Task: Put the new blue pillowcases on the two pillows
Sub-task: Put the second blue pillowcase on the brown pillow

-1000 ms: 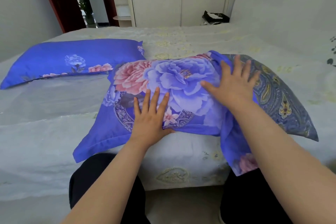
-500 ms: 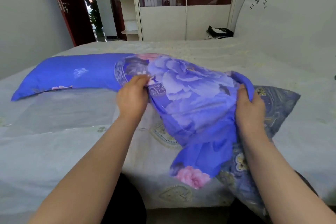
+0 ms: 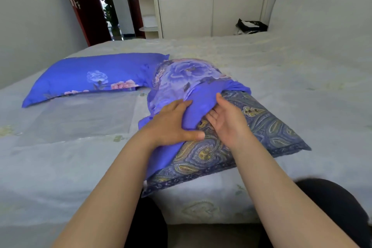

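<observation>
A pillow in an old blue paisley cover [image 3: 261, 127] lies slanted on the bed in front of me. The new blue floral pillowcase [image 3: 191, 78] is bunched over its far left end. My left hand [image 3: 171, 123] lies flat on the plain blue fabric, its thumb stretched across the paisley cover. My right hand [image 3: 229, 121] is turned palm up on the pillow, with its fingertips tucked under the edge of the blue fabric. A second pillow [image 3: 90, 74], wearing a blue floral case, lies flat at the left.
The bed [image 3: 281, 66] has a pale sheet and reaches to a white headboard [image 3: 322, 6] on the right. A black bag [image 3: 251, 25] sits beyond the far edge. Behind it stand a wardrobe [image 3: 201, 16] and an open red door [image 3: 84, 6]. My knees touch the near edge.
Both hands lifted the flat pillowcase and pillow, then set them down. They have let go of the corners and moved together onto the pillowcase's near edge.
</observation>
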